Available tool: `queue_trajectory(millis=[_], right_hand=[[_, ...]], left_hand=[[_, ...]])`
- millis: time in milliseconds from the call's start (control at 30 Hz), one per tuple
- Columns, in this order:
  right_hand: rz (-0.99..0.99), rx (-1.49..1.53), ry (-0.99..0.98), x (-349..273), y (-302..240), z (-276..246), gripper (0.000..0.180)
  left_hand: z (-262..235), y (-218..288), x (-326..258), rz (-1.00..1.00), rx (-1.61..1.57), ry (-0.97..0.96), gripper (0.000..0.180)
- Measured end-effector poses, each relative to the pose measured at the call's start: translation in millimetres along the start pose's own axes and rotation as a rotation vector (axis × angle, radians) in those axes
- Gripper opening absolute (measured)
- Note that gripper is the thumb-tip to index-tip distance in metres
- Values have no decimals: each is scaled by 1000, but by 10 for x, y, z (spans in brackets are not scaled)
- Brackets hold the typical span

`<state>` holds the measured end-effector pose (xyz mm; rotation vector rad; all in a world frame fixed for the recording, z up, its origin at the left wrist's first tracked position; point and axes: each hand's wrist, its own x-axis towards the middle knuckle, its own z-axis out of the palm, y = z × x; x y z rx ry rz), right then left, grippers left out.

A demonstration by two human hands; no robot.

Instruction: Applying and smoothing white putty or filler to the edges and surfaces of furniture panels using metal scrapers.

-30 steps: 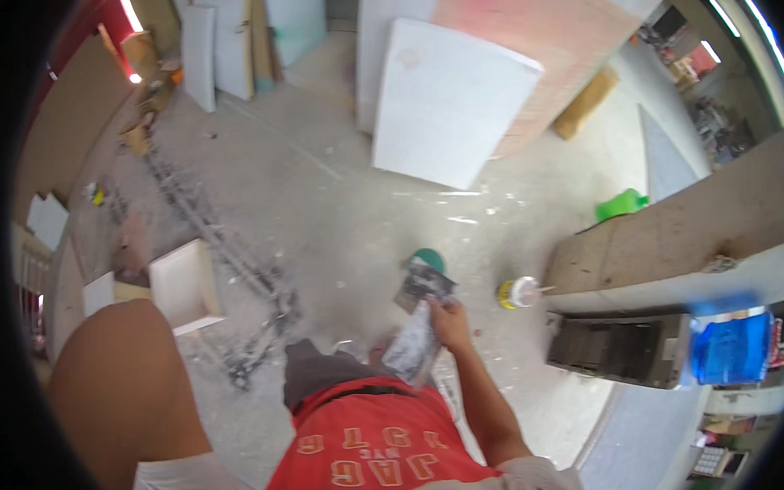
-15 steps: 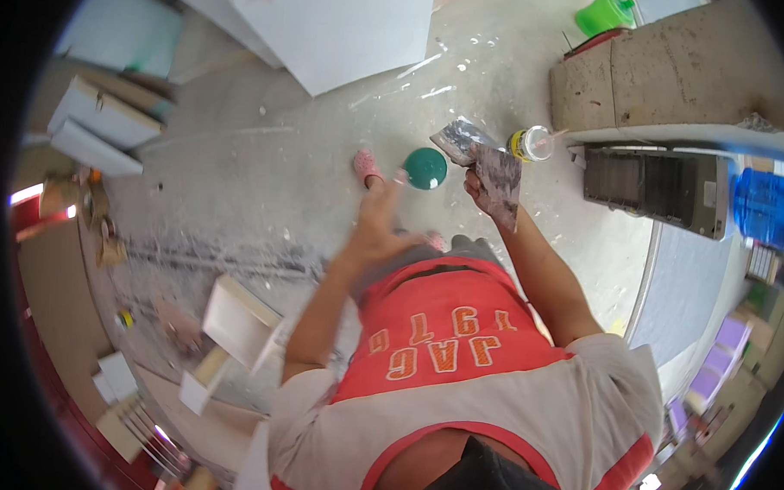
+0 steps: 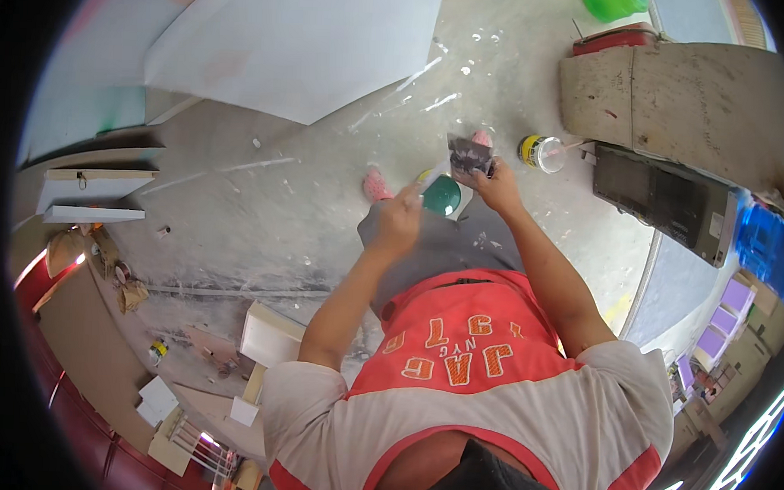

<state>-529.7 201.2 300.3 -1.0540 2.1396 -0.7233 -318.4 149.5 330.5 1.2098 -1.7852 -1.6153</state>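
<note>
My right hand [image 3: 501, 188] grips a broad scraper [image 3: 467, 154], its dark blade smeared with pale filler and pointing away from me. Just left of it, my left hand [image 3: 399, 221] is closed round a second scraper [image 3: 434, 175], seen nearly edge-on and blurred. The two blades come close together; I cannot tell whether they touch. Below them is a round green thing [image 3: 443, 197], perhaps a lid or tub, partly hidden. On the floor to the right stands an open yellow-labelled can [image 3: 542, 153] with a stick across its rim.
A large white panel [image 3: 304, 47] leans at the far left. Along the right are a worn brown box-like block [image 3: 682, 95], a dark appliance [image 3: 661, 198] and a blue water bottle [image 3: 767, 249]. White box parts [image 3: 268, 334] lie at lower left on the paint-spotted floor [image 3: 238, 196].
My left hand, empty and apart half a second ago, has closed on one of the two scrapers that my right hand held. The view has shifted, and my feet have moved.
</note>
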Motion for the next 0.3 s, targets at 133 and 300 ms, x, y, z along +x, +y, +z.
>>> queue_trajectory(millis=[133, 300], right_hand=[[203, 290, -153, 472, 644, 95, 24], [291, 306, -157, 1274, 1392, 485, 34]], left_hand=[[-136, -355, 299, -333, 220, -122, 28], [51, -1241, 1034, -212, 490, -319, 26]])
